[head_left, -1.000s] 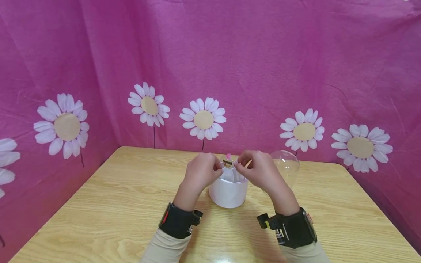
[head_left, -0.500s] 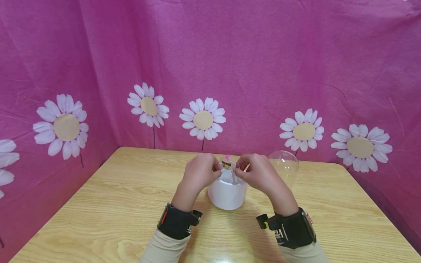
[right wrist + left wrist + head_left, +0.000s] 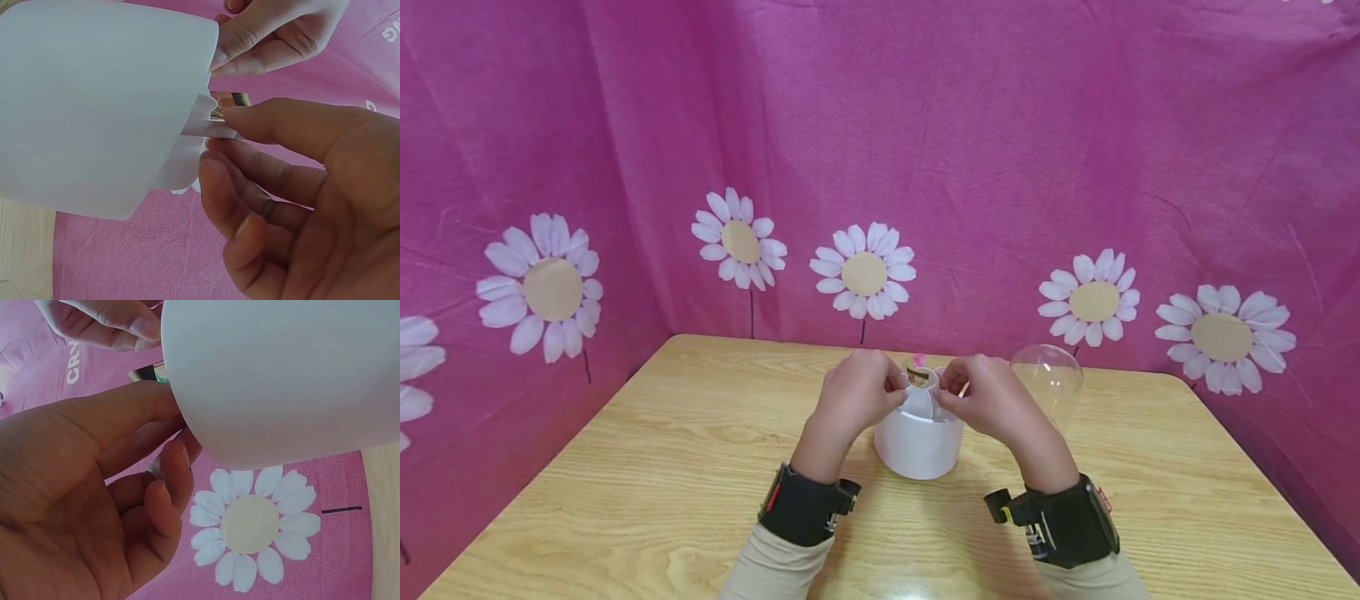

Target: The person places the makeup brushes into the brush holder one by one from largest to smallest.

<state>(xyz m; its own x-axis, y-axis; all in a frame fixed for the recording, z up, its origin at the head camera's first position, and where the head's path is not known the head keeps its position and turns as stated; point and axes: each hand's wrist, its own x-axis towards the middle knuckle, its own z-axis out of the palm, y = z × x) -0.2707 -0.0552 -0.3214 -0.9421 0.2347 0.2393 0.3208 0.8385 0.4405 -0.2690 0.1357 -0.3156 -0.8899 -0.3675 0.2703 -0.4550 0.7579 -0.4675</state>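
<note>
A white round tub (image 3: 917,454) stands on the table in the head view, white paper (image 3: 917,405) rising above its rim in scalloped flaps. Amid the paper shows a small gold-and-black piece (image 3: 918,377), its kind unclear. My left hand (image 3: 859,392) pinches the paper at the left side; in the left wrist view the tub's wall (image 3: 287,381) hides its fingertips. From the right, my right hand (image 3: 996,402) pinches a flap (image 3: 215,129) between thumb and forefinger, plain in the right wrist view. The other fingers of that hand curl below the flap.
A clear dome (image 3: 1051,379) stands behind my right hand on the wooden table (image 3: 715,450). Something small and pink (image 3: 919,359) shows behind the tub. A pink cloth (image 3: 955,167) with daisies hangs round the table's back and left side.
The tub has shifted slightly toward me. My right hand has come down a little, and the white paper now shows more fully around the gold-and-black piece.
</note>
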